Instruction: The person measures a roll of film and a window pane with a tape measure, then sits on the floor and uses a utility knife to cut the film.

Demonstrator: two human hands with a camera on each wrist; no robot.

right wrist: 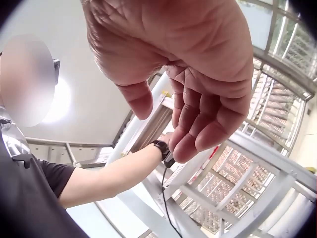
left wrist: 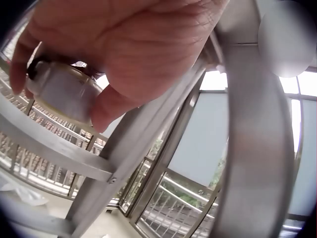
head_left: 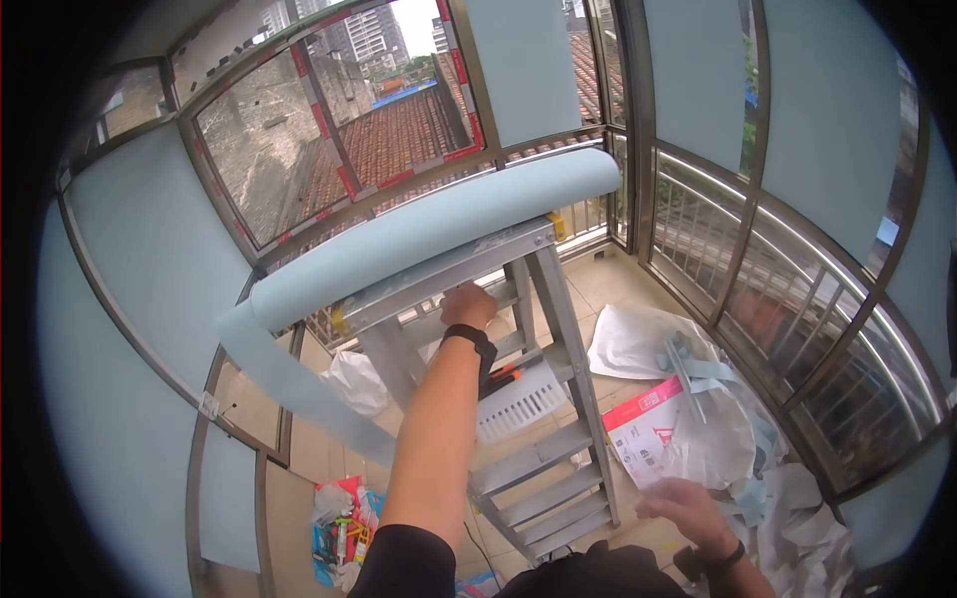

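Observation:
My left hand (head_left: pixel 469 305) reaches just under the top step of a metal stepladder (head_left: pixel 543 453). In the left wrist view its fingers and thumb grip a small round pale-grey object (left wrist: pixel 69 94) with a yellowish rim, like a roll of tape; I cannot tell its exact kind. Across the ladder top lies a long roll of light blue film (head_left: pixel 429 214), its loose end hanging down on the left. My right hand (head_left: pixel 691 508) hangs in the air low on the right, fingers loosely bent around nothing, as the right wrist view shows.
A white slotted basket (head_left: pixel 520 407) with an orange-and-black tool sits within the ladder. On the floor at right lie a pink-and-white box (head_left: pixel 643 429), crumpled white sheeting (head_left: pixel 638 344) and blue offcuts. A bag of tools (head_left: pixel 344 528) stands lower left. Blue-covered windows (head_left: pixel 827 110) surround the space.

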